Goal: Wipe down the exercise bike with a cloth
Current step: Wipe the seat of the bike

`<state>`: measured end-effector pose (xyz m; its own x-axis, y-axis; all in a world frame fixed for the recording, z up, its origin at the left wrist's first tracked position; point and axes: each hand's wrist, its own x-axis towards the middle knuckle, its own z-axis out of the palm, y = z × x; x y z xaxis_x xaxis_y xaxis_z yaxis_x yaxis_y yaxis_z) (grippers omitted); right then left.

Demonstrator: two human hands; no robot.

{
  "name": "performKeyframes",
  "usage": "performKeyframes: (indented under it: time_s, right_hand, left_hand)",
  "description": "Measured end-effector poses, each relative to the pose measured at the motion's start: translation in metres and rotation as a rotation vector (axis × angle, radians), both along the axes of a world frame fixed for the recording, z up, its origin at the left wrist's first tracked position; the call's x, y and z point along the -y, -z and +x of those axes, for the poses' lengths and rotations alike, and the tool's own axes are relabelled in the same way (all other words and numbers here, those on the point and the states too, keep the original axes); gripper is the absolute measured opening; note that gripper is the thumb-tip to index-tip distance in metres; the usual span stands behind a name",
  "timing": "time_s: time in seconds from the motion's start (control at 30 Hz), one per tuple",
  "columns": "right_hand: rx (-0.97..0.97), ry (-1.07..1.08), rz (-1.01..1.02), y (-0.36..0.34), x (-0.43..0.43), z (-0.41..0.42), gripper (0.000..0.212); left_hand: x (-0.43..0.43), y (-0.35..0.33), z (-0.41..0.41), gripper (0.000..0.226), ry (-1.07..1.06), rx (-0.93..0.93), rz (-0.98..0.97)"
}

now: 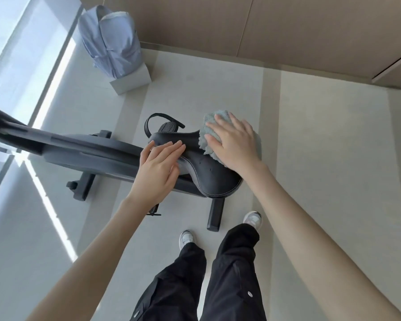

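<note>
Right grip (234, 142), fingers spread flat, presses the cloth (205, 147) on the saddle (208, 174). Left grip (158, 167) rests flat-fingered on its nose. A backpack (111, 40) stands beyond the bike (79, 149).

The cloth (210, 133) lies on the right part of the saddle (208, 174), under the right hand (235, 142). The left hand (158, 170) rests on the saddle's left edge. Behind the saddle is a pedal (168, 128); farther behind, a backpack (111, 42) near the wall (218, 24).
</note>
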<state>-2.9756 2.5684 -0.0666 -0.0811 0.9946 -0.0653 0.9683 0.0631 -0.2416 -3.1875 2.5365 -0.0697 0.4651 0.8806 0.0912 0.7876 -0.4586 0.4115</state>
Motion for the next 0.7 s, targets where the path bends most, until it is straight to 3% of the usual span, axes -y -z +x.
performKeyframes:
  time_s: [0.27, 0.4, 0.57, 0.7]
  right_hand:
    - [0.169, -0.246, 0.131, 0.012, 0.119, -0.042, 0.034]
    - [0.251, -0.284, 0.228, 0.025, 0.147, -0.019, 0.047]
    - [0.207, -0.145, 0.318, 0.028, 0.123, -0.023, 0.043]
    - [0.243, -0.058, 0.242, 0.024, 0.112, -0.034, 0.045]
  left_hand:
    - [0.002, 0.000, -0.011, 0.049, -0.007, -0.005, 0.016]
    - [0.002, -0.002, -0.017, 0.047, -0.004, -0.047, 0.022]
    - [0.005, 0.002, -0.017, 0.045, -0.008, -0.057, 0.011]
    - [0.006, 0.002, -0.016, 0.049, -0.012, -0.056, -0.006]
